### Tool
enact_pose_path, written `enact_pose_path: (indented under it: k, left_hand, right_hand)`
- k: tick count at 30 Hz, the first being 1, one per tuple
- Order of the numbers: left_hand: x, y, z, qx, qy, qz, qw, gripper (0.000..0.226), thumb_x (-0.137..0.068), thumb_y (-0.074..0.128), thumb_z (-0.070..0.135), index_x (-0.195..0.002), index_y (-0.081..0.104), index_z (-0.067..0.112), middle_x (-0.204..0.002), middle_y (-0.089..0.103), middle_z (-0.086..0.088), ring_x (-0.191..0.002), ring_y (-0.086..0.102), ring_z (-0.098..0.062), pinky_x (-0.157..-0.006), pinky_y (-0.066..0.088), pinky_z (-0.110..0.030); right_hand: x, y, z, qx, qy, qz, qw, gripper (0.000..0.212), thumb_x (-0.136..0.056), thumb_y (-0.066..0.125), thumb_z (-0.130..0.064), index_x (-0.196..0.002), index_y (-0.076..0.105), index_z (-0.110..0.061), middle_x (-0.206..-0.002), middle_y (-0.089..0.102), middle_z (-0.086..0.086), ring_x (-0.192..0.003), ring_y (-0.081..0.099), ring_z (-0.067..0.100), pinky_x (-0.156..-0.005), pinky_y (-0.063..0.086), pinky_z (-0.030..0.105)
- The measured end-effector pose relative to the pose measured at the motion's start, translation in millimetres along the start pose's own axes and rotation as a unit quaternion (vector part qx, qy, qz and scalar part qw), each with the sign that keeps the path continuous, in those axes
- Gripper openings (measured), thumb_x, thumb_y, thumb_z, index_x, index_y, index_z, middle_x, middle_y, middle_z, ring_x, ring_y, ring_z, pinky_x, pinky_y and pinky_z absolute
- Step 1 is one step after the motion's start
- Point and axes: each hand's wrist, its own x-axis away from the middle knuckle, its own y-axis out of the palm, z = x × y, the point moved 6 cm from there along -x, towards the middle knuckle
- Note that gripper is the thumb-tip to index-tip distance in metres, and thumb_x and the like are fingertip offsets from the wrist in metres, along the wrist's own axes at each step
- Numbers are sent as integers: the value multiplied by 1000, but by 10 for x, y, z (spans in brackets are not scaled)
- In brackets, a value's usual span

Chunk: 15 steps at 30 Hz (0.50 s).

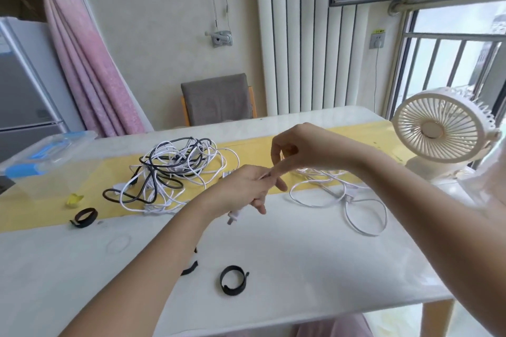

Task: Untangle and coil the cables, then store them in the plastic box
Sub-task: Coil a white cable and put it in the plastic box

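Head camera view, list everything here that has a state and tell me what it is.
Cable pile: tangled.
White cable: loose loops, apart from the pile.
Left hand: grips a plug end.
Right hand: fingers curled, hold unclear.
Plastic box: lid appears on.
Near strap: looped.
Far strap: looped.

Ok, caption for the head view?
The left hand grips a white cable, the right hand just above; tangle and box lie to its left.
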Motion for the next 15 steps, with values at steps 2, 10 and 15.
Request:
enact_pose_path:
  k: [2,10,15]
  left_hand:
    - [10,-1,18,154,-26,-51,986,27,-99,47,29,-80,58,13,-49,24,8,-42,25,-9,-37,29,-17]
    - [-138,-137,-7,593,3,-216,776,23,-98,50,18,-99,65,1,-58,44,-2,-47,36,-11,-46,45,-21]
    - [-205,-228,-232,580,31,-134,803,38,-99,33,-2,-134,43,-11,-103,62,-14,-77,54,-15,-77,47,-26]
  right_hand:
    - [-33,-141,94,-68,-4,18,997,10,-79,75,-33,-77,72,-23,-53,48,0,-54,36,8,-52,29,24]
    - [-233,-478,763,-126,74,289,946,13,-84,71,-29,-78,74,-18,-46,45,-9,-45,30,5,-43,23,19]
    - [-391,22,983,-151,118,331,924,21,-88,67,-26,-86,76,-7,-53,53,-7,-44,41,-1,-47,30,14]
